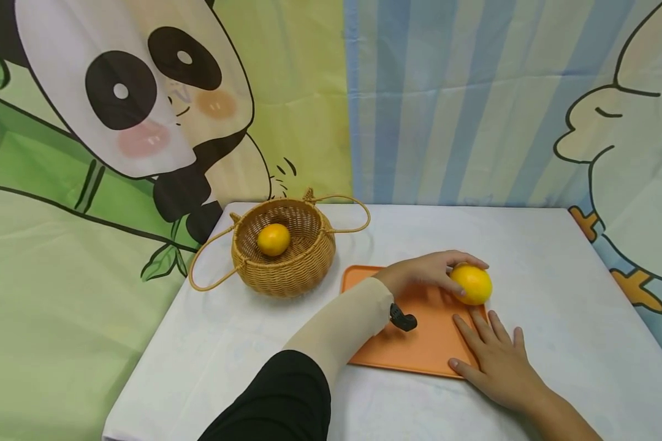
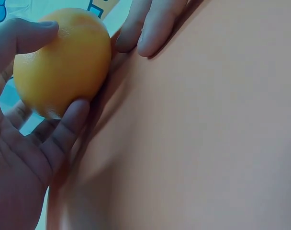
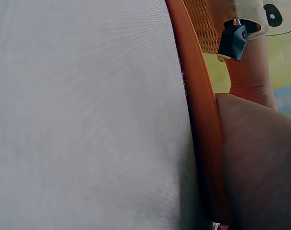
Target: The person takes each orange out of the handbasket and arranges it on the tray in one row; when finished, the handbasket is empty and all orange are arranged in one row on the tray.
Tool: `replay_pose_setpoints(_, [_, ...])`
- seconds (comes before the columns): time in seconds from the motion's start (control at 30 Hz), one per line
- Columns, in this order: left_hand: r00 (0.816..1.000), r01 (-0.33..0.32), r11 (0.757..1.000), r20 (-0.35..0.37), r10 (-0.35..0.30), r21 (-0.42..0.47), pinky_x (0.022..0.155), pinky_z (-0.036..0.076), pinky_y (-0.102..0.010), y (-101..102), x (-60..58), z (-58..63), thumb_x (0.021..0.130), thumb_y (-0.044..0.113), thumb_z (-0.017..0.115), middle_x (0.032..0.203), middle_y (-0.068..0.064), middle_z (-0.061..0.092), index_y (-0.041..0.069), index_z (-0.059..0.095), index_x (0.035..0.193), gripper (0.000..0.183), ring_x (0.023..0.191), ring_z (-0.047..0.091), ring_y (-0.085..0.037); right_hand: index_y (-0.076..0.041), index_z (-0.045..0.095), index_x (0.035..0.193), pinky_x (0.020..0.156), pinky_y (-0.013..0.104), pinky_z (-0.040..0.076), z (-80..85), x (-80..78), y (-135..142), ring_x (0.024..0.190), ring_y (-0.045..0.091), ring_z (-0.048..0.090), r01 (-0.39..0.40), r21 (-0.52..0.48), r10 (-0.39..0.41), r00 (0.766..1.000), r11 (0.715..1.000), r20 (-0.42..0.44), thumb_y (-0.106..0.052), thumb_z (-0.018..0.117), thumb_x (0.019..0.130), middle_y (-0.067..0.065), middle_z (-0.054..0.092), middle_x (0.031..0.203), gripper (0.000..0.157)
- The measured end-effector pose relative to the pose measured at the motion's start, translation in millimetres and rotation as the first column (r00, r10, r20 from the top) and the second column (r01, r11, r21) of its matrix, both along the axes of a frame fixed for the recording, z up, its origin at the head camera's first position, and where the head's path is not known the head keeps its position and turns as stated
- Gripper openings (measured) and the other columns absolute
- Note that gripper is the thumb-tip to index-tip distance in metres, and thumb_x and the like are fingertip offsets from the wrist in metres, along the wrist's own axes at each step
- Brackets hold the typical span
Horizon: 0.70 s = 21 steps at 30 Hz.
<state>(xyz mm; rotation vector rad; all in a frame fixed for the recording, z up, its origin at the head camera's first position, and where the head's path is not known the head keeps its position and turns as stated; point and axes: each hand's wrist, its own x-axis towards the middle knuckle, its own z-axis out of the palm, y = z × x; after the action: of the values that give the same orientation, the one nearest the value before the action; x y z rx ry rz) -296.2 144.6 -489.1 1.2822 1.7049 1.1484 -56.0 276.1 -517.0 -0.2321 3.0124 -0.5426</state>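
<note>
My left hand (image 1: 427,272) grips an orange (image 1: 473,284) over the far right corner of a flat, orange-coloured tray (image 1: 414,352). In the left wrist view, thumb and fingers curl around the round fruit, close beside the tray edge. My right hand (image 1: 499,367) lies with spread, straight fingers over the tray's right edge, its fingertips just below the fruit in the head view. The right wrist view has the right thumb (image 3: 260,158) against the tray's raised rim (image 3: 198,100).
A woven basket (image 1: 292,278) with two handles folded outward stands at the back left, a second orange (image 1: 274,239) inside it. White cloth (image 1: 232,373) covers the table. Behind hangs a cartoon-printed curtain (image 1: 408,104).
</note>
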Motion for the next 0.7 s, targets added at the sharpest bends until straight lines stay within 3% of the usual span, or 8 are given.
replay_pose_setpoints(0.27, [1.000, -0.026, 0.998, 0.005, 0.026, -0.058, 0.110, 0.042, -0.021, -3, 3.2, 4.0, 0.094, 0.005, 0.082, 0.162, 0.004, 0.044, 0.021, 0.047, 0.162, 0.078, 0.131, 0.051, -0.007, -0.013, 0.041, 0.166, 0.109, 0.090, -0.004, -1.3, 0.3, 0, 0.155, 0.062, 0.011, 0.002, 0.003, -0.002, 1.000, 1.000, -0.006, -0.074, 0.058, 0.098, 0.030, 0.023, 0.171, 0.093])
replay_pose_setpoints(0.7, [0.998, -0.057, 0.997, 0.013, 0.058, -0.057, 0.113, 0.041, -0.021, -13, -0.6, 2.1, 0.094, 0.007, 0.083, 0.164, 0.002, 0.041, 0.021, 0.044, 0.163, 0.080, 0.141, 0.049, -0.010, -0.012, 0.040, 0.166, 0.108, 0.090, -0.006, -1.4, 1.0, 0, 0.154, 0.063, 0.011, 0.000, 0.004, 0.000, 1.000, 1.000, -0.011, -0.073, 0.058, 0.099, 0.032, 0.022, 0.171, 0.093])
